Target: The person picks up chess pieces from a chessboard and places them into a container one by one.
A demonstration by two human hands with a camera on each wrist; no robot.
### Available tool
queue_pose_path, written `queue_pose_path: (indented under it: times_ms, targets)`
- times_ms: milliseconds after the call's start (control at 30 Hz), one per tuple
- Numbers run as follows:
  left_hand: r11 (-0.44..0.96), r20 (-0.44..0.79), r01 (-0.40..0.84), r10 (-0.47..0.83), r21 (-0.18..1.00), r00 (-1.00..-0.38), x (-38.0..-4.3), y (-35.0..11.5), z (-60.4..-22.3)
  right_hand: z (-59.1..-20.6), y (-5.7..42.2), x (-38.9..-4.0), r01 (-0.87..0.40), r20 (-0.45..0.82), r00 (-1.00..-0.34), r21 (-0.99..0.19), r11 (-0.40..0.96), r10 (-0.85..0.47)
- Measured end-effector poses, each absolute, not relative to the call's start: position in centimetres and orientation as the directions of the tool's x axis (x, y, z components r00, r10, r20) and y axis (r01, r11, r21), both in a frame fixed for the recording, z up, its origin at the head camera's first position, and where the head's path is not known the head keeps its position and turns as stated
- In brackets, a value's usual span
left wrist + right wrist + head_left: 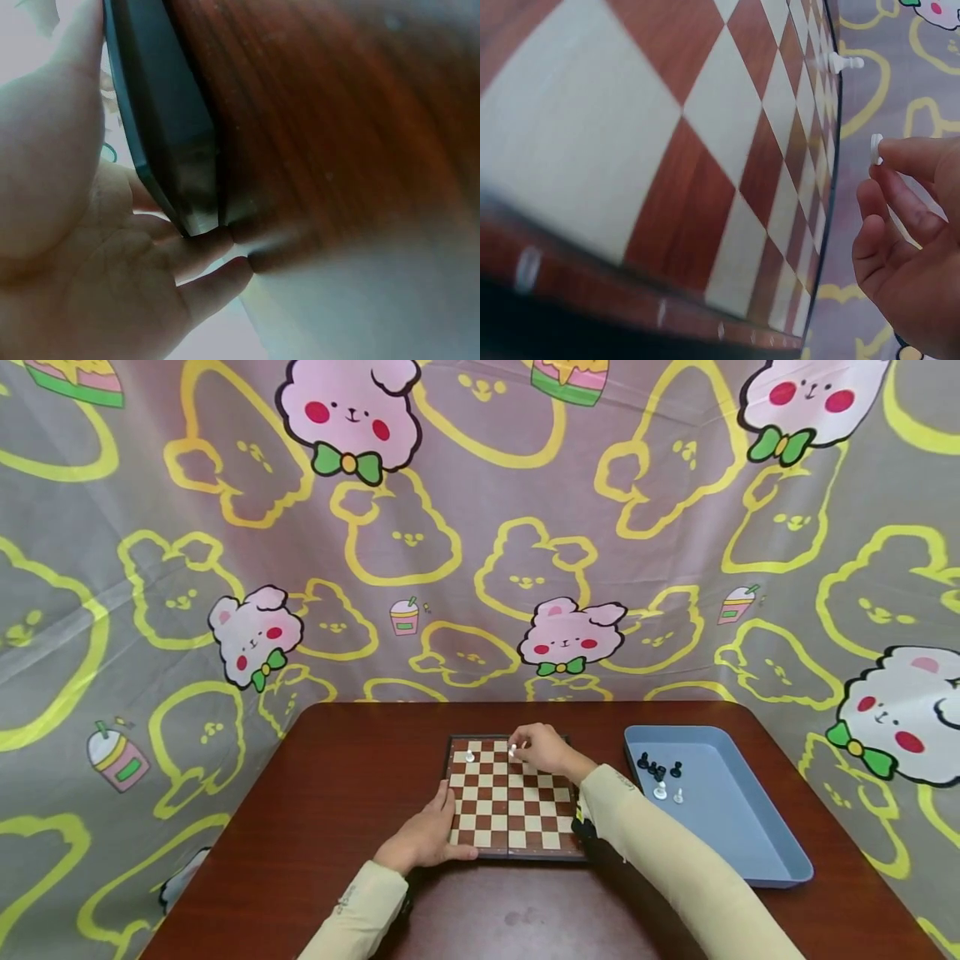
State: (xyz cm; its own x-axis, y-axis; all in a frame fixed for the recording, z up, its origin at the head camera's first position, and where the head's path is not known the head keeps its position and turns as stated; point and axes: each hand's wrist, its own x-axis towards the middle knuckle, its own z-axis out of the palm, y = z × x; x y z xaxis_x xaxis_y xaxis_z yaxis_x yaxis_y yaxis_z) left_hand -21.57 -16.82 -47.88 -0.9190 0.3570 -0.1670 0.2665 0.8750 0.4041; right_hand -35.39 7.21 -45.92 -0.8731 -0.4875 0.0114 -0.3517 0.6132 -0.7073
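Note:
The brown-and-cream chessboard (480,814) lies on the table, with a white chess piece (469,757) standing near its far left corner. My right hand (543,749) is over the board's far side and pinches another white chess piece (876,149) between thumb and fingertip. The held piece's round base shows in the right wrist view; its upper part is hidden by the fingers. At the board's near left corner rests my left hand (427,833), thumb along the front edge and fingers along the left side. The left wrist view shows those fingers beside the board's dark edge (169,112).
On the right of the table stands a blue-grey tray (750,827). Inside it are several black chess pieces (660,771) and two white chess pieces (660,791). A patterned curtain (465,527) hangs behind the table and along both sides.

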Motion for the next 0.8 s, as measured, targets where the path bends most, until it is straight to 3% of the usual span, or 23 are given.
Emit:
queue_pose_path:
  times_ms: [467, 800]
  targets:
    - [0.871, -0.157, 0.271, 0.36, 0.409, -0.92, -21.2, -16.7, -47.4, -43.2, 10.7, -33.4, -0.478, 0.056, -0.806, -0.648, 0.592, -0.589]
    - [0.87, -0.16, 0.268, 0.359, 0.413, -0.92, -21.3, -16.9, -47.9, -42.3, 13.0, -32.2, -0.495, 0.057, -0.79, -0.648, 0.58, -0.611]
